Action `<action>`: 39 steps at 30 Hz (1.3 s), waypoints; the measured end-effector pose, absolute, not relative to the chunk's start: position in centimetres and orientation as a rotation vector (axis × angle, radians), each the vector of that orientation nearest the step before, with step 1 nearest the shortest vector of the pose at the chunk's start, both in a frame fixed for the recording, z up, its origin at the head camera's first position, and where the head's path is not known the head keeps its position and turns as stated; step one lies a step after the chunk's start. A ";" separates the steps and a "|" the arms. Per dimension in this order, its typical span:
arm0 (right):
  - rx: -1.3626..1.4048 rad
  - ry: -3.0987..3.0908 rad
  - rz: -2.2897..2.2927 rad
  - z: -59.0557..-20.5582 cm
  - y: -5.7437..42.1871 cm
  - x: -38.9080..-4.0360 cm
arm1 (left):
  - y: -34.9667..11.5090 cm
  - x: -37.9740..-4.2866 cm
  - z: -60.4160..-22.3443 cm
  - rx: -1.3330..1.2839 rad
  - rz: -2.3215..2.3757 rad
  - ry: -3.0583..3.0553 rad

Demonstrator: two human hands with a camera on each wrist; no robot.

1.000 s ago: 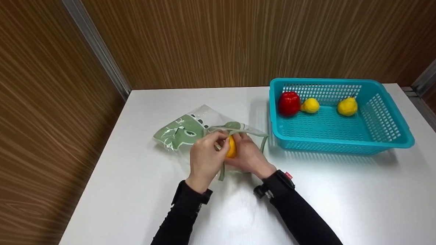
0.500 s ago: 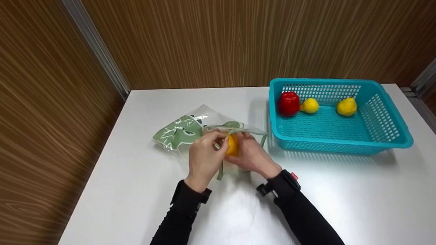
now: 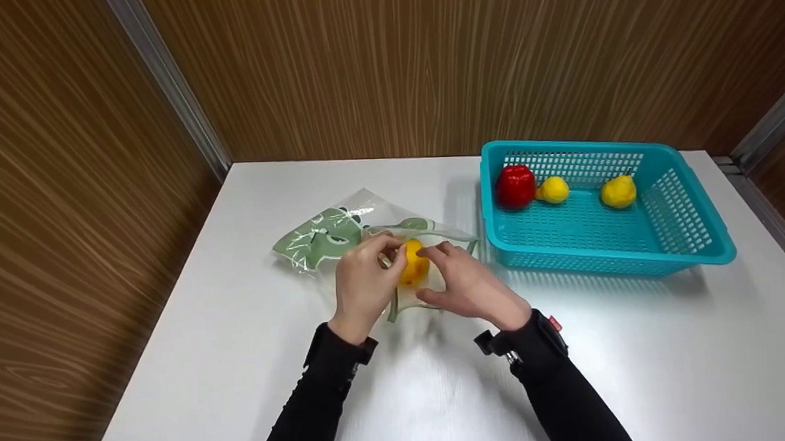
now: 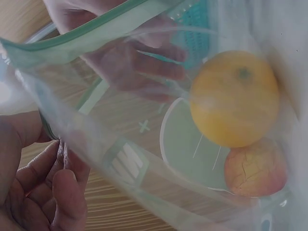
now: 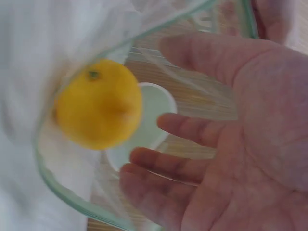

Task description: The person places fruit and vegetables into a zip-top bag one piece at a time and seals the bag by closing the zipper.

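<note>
A clear plastic zip bag (image 3: 327, 240) with a green cartoon print lies on the white table, its green-edged mouth held apart. My left hand (image 3: 362, 285) pinches the bag's edge between thumb and fingers. Inside the mouth sits an orange (image 3: 416, 266), with a small reddish-yellow fruit (image 4: 257, 168) against it in the left wrist view. My right hand (image 3: 471, 283) has its fingers spread at the opening. In the right wrist view a gap shows between its fingertips and the orange (image 5: 98, 106).
To the right of the bag stands a turquoise plastic basket (image 3: 586, 262). It holds a shiny red fruit (image 3: 515, 187), a small yellow pear-shaped fruit (image 3: 553, 190) and a yellow pear (image 3: 618, 192). Wood-grain panels (image 3: 359, 69) rise behind the table (image 3: 239, 360) and at its left.
My right hand has let go of the orange and drawn back to the right, its fingers spreading. The orange now shows more fully in the bag's mouth. The left hand keeps its pinch.
</note>
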State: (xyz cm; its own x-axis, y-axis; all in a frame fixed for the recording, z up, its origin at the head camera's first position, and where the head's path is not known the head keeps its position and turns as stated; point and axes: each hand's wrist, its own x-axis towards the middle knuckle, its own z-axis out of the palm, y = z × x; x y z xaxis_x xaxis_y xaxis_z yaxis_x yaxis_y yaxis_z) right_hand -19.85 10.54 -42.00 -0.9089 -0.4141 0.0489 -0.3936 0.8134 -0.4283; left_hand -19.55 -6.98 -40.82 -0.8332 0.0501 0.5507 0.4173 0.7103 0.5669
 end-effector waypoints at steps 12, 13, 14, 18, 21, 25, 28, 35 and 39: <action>-0.553 3.057 -0.736 -38.0 13.5 -18.2 | -7.4 -19.6 -40.8 -0.332 -0.981 -2.402; -0.547 3.064 -0.747 -37.9 13.6 -18.2 | -7.4 -19.6 -40.8 -0.329 -0.984 -2.400; -0.543 3.070 -0.757 -37.9 13.8 -18.2 | -7.4 -19.6 -40.8 -0.327 -0.988 -2.397; -0.505 3.101 -0.837 -37.6 14.2 -18.2 | -7.5 -19.6 -40.7 -0.325 -0.987 -2.392; -0.480 3.141 -0.943 -37.4 14.4 -18.2 | -7.6 -19.6 -40.6 -0.326 -0.982 -2.393; -0.477 3.211 -1.065 -37.4 14.8 -18.4 | -7.6 -19.6 -40.5 -0.315 -0.990 -2.393; -0.462 3.246 -1.088 -37.8 15.7 -18.5 | -7.5 -19.7 -40.6 -0.320 -1.001 -2.392; -0.360 3.267 -0.917 -38.1 20.1 -19.6 | -7.3 -19.6 -40.6 -0.334 -0.997 -2.391; -0.263 3.229 -0.827 -37.6 22.8 -21.5 | -7.4 -19.6 -40.6 -0.331 -0.992 -2.399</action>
State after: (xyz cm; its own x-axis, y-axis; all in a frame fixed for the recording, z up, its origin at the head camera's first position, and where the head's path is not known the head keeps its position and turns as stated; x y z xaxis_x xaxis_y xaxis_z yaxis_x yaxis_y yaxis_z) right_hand -21.48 22.79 -37.64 -0.9675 -0.1007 0.2320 -0.1998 0.8667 -0.4571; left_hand -19.59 -7.36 -40.58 -0.8355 0.0264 0.5488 0.4063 0.7022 0.5847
